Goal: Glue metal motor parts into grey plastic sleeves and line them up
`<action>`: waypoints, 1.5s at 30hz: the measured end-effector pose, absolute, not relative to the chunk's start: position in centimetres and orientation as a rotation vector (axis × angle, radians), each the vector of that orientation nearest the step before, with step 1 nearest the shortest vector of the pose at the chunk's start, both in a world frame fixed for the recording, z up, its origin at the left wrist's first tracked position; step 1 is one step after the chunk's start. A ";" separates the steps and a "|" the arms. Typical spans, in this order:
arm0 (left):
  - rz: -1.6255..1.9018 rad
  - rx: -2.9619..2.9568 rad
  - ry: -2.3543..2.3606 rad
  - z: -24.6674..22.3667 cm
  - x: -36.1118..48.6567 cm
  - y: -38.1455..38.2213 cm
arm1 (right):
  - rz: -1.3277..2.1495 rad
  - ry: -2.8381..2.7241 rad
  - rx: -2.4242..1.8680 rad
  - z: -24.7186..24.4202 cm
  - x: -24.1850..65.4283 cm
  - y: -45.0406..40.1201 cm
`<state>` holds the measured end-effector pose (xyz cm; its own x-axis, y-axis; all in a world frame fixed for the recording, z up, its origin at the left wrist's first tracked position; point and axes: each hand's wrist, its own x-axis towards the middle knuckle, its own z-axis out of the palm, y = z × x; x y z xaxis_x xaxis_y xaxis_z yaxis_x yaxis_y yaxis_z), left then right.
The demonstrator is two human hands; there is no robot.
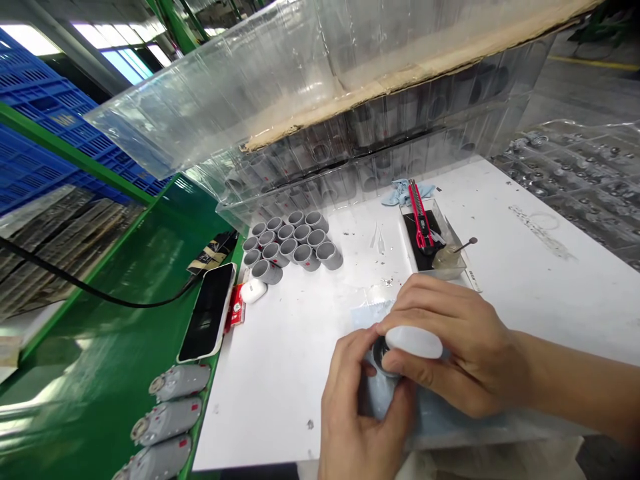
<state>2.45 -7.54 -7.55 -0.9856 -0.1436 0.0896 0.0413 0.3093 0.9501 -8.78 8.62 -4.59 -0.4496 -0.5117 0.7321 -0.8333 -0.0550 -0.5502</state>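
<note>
My left hand is closed round a small grey cylindrical part with a dark, open top. In my right hand is a tool with a smooth, rounded white handle, pinched between thumb and fingers. Its other end points to the cylinder's opening, but my fingers hide the tip, so I cannot tell how far in it reaches. Both hands meet above a pale blue cloth at the front of the white table.
Several grey cylinders stand at the back left. A phone and white earbud case lie along the left edge. A red box cutter rests on a small tray. Clear plastic trays are stacked behind.
</note>
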 end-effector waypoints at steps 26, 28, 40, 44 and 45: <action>-1.753 0.057 -2.369 -8.0 2.0 -7.4 | 1.477 -1.927 1.446 -4.7 -8.8 8.6; -1.727 0.046 -2.386 -7.8 2.0 -7.3 | 1.478 -1.933 1.448 -4.6 -8.8 8.6; -1.962 0.405 -2.281 -8.3 2.4 -7.5 | 1.473 -1.940 1.437 -4.6 -8.9 8.6; -1.817 0.299 -2.300 -8.7 2.9 -7.3 | 1.457 -1.938 1.433 -4.6 -8.8 8.6; -1.782 0.278 -2.316 -8.9 2.9 -7.3 | 1.452 -1.935 1.434 -4.6 -8.8 8.6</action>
